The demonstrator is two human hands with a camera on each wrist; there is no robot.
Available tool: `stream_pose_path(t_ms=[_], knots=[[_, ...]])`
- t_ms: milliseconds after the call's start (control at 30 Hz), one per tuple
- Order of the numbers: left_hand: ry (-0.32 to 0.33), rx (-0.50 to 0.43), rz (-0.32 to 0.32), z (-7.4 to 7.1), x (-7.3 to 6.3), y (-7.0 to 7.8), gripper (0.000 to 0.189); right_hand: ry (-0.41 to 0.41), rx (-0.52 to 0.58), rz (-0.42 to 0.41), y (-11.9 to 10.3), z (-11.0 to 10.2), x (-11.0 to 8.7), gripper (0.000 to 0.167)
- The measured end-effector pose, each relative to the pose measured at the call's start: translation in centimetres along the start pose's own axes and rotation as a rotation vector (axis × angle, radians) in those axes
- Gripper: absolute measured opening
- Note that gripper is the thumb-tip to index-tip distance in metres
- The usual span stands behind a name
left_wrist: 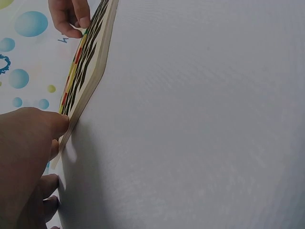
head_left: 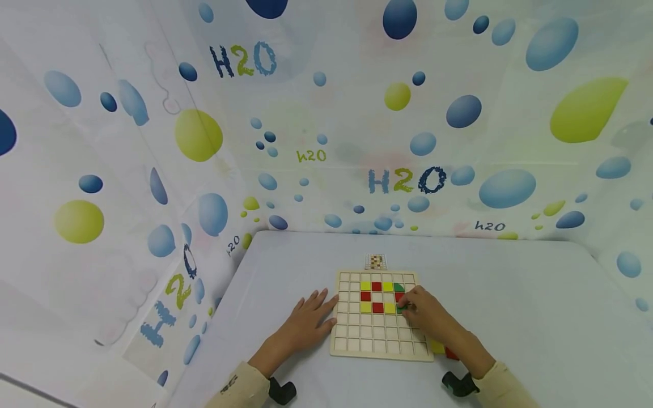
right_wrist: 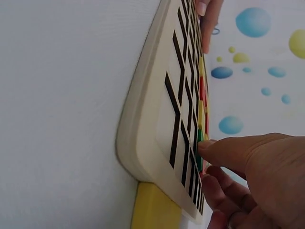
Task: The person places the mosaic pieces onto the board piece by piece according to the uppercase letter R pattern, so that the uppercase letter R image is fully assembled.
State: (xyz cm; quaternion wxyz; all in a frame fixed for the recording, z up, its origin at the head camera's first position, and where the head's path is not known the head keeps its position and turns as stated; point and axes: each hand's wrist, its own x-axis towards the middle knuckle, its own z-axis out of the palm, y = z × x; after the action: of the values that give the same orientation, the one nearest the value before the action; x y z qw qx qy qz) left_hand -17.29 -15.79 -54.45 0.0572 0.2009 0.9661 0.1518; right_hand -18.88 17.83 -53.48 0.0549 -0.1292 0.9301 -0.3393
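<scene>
A wooden grid board (head_left: 377, 343) lies flat on the table. Yellow squares (head_left: 365, 286) and red squares (head_left: 376, 287) form a ring in its upper middle, and a green piece with a rounded corner (head_left: 399, 287) sits at the ring's upper right. At the lower right corner, my right hand (head_left: 431, 314) pinches another green piece (right_wrist: 199, 149), low at the board's surface; the fingers partly cover it. My left hand (head_left: 308, 322) lies spread on the table, its fingertips and thumb touching the board's left edge.
Beyond the board's far edge is a small pattern card (head_left: 376, 261). Yellow (head_left: 437, 347) and red (head_left: 451, 353) pieces lie by the board's right side, partly hidden under my right forearm. White table cover (head_left: 285, 255) surrounds the board, with a printed curtain (head_left: 347, 113) behind.
</scene>
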Motion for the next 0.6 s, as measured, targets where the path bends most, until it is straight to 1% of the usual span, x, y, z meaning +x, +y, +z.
stream_pose_path(t_ms=[100,233,433,600], knots=[[-0.001,-0.001,-0.002,0.0,0.0,0.0,0.062,0.008,-0.002,0.006,0.1,-0.4,-0.5,0.010],[-0.004,0.000,-0.002,0.0,0.0,0.0,0.062,0.017,-0.016,0.030,0.8,-1.4,-1.4,0.016],[-0.002,0.007,0.000,0.0,0.1,-0.1,0.061,-0.011,-0.051,0.101,2.8,-3.2,-2.6,0.030],[-0.004,-0.001,0.005,0.0,0.0,-0.1,0.062,-0.038,-0.060,0.161,4.2,-4.1,-3.5,0.033]])
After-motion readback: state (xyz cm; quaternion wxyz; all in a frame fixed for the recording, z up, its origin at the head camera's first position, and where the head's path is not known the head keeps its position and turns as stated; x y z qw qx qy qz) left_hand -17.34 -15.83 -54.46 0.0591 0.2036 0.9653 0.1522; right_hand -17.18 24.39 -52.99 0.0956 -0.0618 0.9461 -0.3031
